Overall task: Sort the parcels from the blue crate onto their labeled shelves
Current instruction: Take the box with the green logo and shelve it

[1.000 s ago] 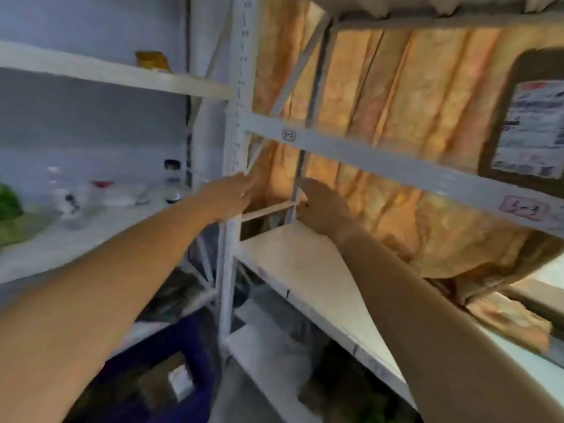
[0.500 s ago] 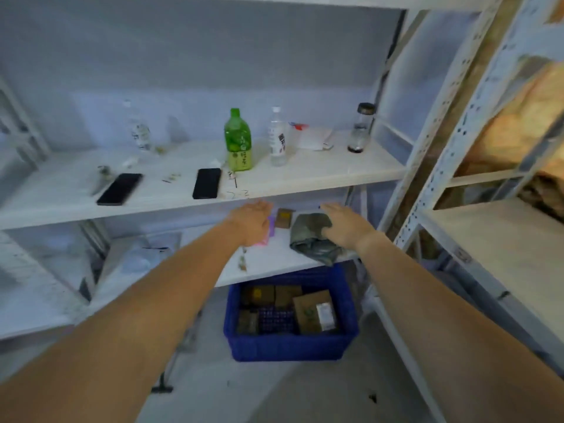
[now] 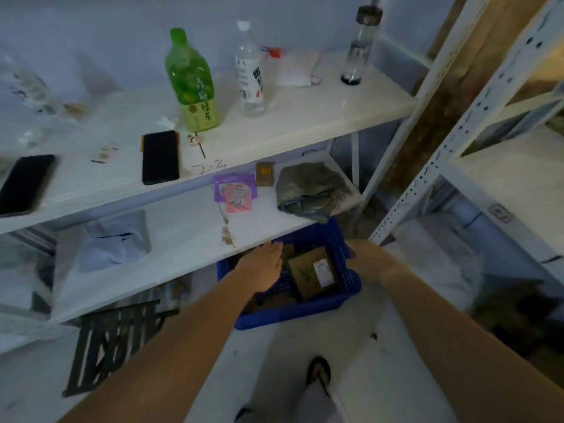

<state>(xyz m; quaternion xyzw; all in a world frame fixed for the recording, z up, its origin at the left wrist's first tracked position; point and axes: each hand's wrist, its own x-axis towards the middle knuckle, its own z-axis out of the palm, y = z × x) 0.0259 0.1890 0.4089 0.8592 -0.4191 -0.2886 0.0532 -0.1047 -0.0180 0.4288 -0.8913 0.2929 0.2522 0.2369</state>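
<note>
Blue crate point(image 3: 293, 312) sits on the floor, partly under the lower shelf point(image 3: 183, 239), and holds a brown cardboard parcel point(image 3: 302, 277) with a white label; left hand point(image 3: 262, 265) flat, fingers straight, over the crate's left side, holding nothing; right hand point(image 3: 370, 259) at the crate's right rim, fingers blurred, grip not determinable.

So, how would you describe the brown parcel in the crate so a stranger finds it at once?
Find the blue crate on the floor below the white shelves. Near its right side lies a flat brown cardboard parcel. Only this one shows a white label on top; its neighbours are darker and partly hidden.
</note>
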